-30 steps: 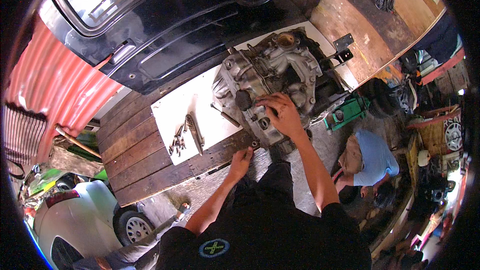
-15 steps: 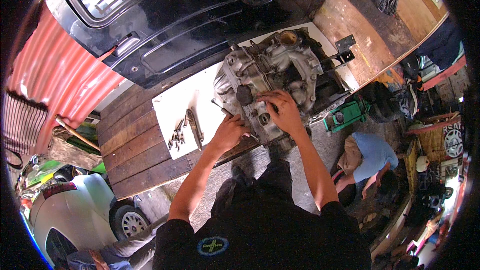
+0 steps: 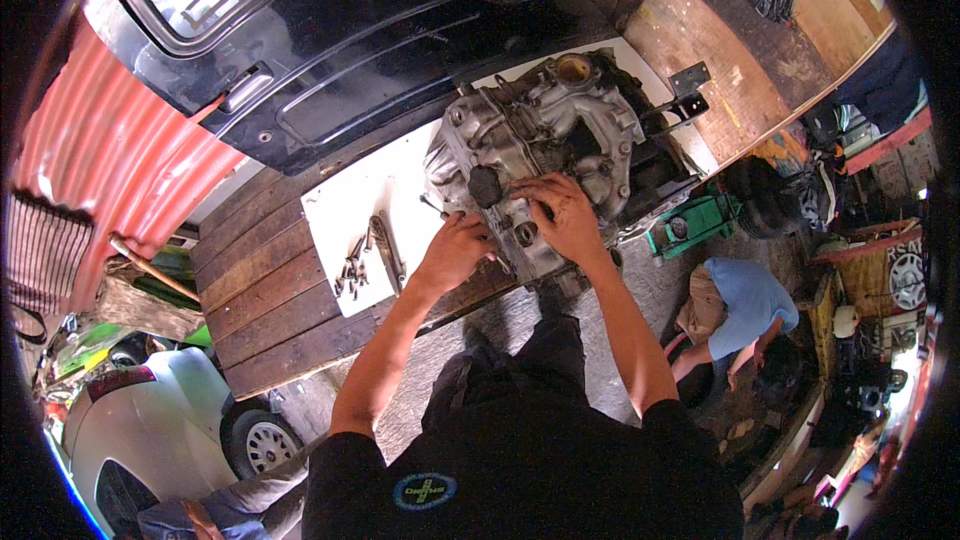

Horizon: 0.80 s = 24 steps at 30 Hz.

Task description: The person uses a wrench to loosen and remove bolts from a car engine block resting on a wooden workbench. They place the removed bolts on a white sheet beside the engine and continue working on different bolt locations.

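A large grey metal engine or gearbox casing (image 3: 505,140) sits on a white sheet in front of me. My left hand (image 3: 458,252) is closed at the casing's near left side, its fingers around a slim metal wrench-like tool (image 3: 432,204). One end of the tool sticks out past the knuckles; the rest is partly covered. On top of the casing rests my right hand (image 3: 562,215), fingers spread and bent, the fingertips near a dark round part (image 3: 486,186). Several bolts (image 3: 352,268) lie left of my left hand, beside a long dark metal piece (image 3: 385,252).
The white sheet (image 3: 325,210) covers part of a wooden plank bench (image 3: 270,290). Behind it stands a dark vehicle door panel (image 3: 350,110). A green floor jack (image 3: 690,225) is at the right, near a crouching person in blue (image 3: 745,300). A pale car (image 3: 140,420) stands lower left.
My left hand has shifted slightly up, and its wrist has turned a little around the tool. The right hand stays on the casing. The whole view has tilted slightly.
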Tool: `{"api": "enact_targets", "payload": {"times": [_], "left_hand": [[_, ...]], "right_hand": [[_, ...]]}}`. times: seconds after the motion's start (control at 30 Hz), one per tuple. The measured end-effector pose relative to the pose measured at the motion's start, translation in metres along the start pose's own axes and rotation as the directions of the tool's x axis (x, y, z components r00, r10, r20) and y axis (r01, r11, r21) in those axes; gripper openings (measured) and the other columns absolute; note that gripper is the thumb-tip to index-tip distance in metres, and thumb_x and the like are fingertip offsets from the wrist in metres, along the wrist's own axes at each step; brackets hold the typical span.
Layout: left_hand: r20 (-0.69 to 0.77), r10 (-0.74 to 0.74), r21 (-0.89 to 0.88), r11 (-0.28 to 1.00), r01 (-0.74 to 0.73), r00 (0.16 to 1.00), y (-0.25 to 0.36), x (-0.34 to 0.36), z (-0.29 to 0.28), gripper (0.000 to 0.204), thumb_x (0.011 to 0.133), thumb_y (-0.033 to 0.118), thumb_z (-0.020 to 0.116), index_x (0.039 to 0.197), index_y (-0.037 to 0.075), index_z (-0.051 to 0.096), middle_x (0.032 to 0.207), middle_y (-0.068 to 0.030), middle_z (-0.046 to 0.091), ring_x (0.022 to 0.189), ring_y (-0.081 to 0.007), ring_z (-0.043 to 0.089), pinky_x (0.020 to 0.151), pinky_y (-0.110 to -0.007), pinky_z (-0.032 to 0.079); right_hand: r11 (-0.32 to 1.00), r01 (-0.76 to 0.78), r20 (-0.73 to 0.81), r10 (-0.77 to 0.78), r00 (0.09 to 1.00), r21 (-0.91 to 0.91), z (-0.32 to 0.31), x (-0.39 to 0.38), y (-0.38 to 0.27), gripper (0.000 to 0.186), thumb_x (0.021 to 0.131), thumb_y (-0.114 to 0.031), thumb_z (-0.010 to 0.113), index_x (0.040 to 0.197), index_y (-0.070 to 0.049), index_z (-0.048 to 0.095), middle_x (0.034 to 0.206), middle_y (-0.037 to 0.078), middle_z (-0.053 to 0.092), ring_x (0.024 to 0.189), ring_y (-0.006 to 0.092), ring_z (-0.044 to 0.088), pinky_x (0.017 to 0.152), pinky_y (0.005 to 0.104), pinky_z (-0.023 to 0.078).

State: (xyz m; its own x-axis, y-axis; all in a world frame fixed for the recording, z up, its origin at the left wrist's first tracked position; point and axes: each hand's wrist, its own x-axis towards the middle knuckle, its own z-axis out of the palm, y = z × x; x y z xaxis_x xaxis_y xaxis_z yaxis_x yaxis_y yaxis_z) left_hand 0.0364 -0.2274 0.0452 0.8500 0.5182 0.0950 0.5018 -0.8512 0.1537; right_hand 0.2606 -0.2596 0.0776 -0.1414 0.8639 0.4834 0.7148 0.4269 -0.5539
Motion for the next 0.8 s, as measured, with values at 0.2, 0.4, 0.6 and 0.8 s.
{"api": "enact_targets", "payload": {"times": [0.2, 0.4, 0.6, 0.8], "left_hand": [[-0.056, 0.106, 0.039, 0.994, -0.104, 0.993, -0.006, 0.007, 0.004, 0.011, 0.077, 0.021, 0.069, 0.088, 0.017, 0.072, 0.09, 0.0021, 0.065, 0.102, -0.0152, 0.055, 0.094, -0.036, 0.038], [-0.062, 0.24, 0.059, 0.97, -0.237, 0.969, -0.013, 0.013, -0.003, 0.015, 0.076, 0.018, 0.069, 0.09, 0.017, 0.072, 0.093, 0.0025, 0.065, 0.104, -0.016, 0.055, 0.096, -0.037, 0.039], [-0.068, 0.196, 0.011, 0.981, -0.196, 0.978, -0.014, 0.009, 0.009, 0.015, 0.075, 0.015, 0.07, 0.09, 0.018, 0.072, 0.093, 0.0022, 0.066, 0.105, -0.0162, 0.055, 0.097, -0.037, 0.039], [-0.082, 0.166, -0.004, 0.986, -0.167, 0.983, -0.012, 0.008, 0.012, 0.017, 0.07, 0.014, 0.074, 0.087, 0.016, 0.071, 0.091, 0.001, 0.065, 0.103, -0.0167, 0.055, 0.095, -0.038, 0.039]], "right_hand": [[1.0, -0.023, 0.013, 0.023, 1.0, -0.001, -0.002, 0.002, -0.004, 0.02, 0.084, -0.009, 0.059, 0.101, -0.012, 0.069, 0.112, 0.002, 0.068, 0.104, 0.0259, 0.06, 0.096, 0.0411, 0.043], [1.0, -0.019, 0.005, 0.019, 1.0, -0.011, 0.0, 0.0, 0.0, 0.02, 0.083, -0.009, 0.059, 0.1, -0.013, 0.068, 0.111, 0.002, 0.068, 0.105, 0.0262, 0.059, 0.096, 0.0404, 0.044], [0.999, -0.032, -0.004, 0.032, 0.999, -0.009, 0.002, -0.001, 0.001, 0.021, 0.083, -0.009, 0.06, 0.101, -0.013, 0.069, 0.11, 0.003, 0.068, 0.105, 0.027, 0.059, 0.097, 0.0414, 0.044], [1.0, -0.03, 0.004, 0.03, 1.0, -0.001, 0.0, 0.001, 0.0, 0.02, 0.083, -0.008, 0.06, 0.1, -0.013, 0.069, 0.11, 0.004, 0.069, 0.105, 0.027, 0.06, 0.098, 0.0412, 0.044]]}}
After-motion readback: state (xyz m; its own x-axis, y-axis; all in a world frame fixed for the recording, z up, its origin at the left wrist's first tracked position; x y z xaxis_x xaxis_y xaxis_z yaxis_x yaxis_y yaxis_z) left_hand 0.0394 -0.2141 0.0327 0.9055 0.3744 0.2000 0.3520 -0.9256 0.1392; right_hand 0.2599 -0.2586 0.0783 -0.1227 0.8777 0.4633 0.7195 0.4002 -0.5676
